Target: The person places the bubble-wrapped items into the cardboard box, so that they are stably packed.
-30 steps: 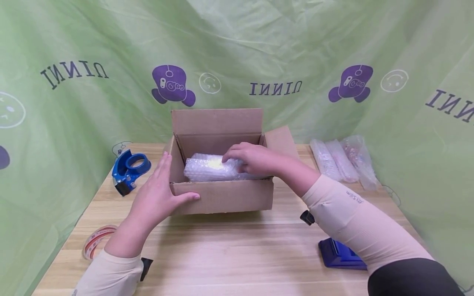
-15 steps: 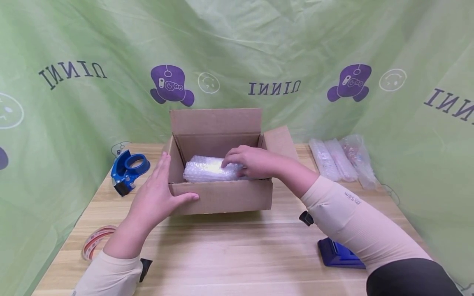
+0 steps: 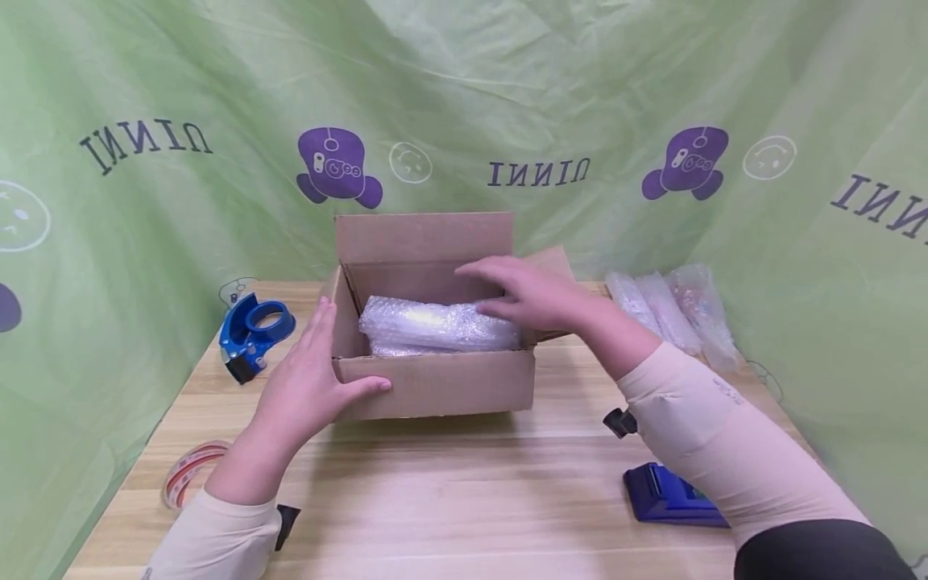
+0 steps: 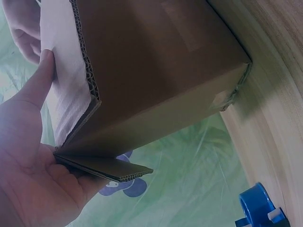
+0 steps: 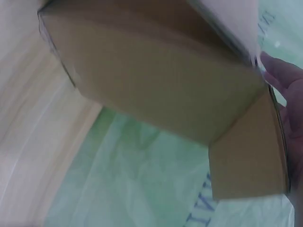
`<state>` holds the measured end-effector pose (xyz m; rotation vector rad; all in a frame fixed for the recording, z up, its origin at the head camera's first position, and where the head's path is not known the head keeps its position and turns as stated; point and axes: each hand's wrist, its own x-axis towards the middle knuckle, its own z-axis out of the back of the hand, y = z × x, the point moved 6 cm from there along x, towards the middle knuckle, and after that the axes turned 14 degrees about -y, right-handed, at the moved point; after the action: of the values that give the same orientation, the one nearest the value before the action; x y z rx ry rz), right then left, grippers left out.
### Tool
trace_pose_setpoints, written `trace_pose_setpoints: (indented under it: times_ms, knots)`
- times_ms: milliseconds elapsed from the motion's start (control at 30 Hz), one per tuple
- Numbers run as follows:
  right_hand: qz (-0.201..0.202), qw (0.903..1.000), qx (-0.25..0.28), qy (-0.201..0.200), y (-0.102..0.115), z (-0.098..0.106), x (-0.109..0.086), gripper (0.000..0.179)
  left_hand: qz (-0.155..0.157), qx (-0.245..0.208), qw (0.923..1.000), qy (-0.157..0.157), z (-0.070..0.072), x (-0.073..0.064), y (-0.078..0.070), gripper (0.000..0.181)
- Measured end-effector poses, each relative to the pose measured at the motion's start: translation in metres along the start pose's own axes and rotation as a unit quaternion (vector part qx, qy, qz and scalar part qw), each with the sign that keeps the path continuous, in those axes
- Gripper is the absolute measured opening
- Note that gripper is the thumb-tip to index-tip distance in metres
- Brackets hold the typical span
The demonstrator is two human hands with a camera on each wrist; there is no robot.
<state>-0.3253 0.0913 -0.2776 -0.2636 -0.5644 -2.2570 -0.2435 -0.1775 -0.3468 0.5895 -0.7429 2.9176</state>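
An open cardboard box stands mid-table, its back flap upright. Inside lie bubble-wrapped packages, the upper one set across the others; what they wrap cannot be made out. My left hand rests at the box's front left corner, fingers extended along the left side and thumb against the front flap. My right hand is over the box's right end, fingers extended and holding nothing. The right flap folds outward, partly hidden behind that hand in the head view.
A blue tape dispenser lies at the back left, a tape roll near the left forearm. Several bubble-wrapped packages lie back right. A dark blue object is partly under the right forearm. Green printed cloth surrounds the table.
My right hand has let go of the bubble-wrapped package and risen back and to the right, its fingers straightening. The upper package now lies across the box. My left hand stays in place.
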Motion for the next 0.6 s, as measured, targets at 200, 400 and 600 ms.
trace_pose_setpoints:
  times_ms: [200, 400, 600]
  knots:
    - [-0.062, 0.992, 0.0, -0.11, -0.031, 0.045, -0.01, 0.071, -0.001, 0.001, 1.0, -0.002, -0.001, 0.0, -0.001, 0.133]
    - [-0.161, 0.9669, -0.01, -0.197, -0.077, 0.078, -0.035, 0.072, -0.005, 0.002, 1.0, -0.005, 0.0, 0.0, 0.0, 0.133]
    - [-0.237, 0.9401, -0.039, -0.242, -0.126, 0.088, -0.067, 0.075, -0.008, 0.003, 1.0, -0.005, -0.001, 0.0, -0.001, 0.133]
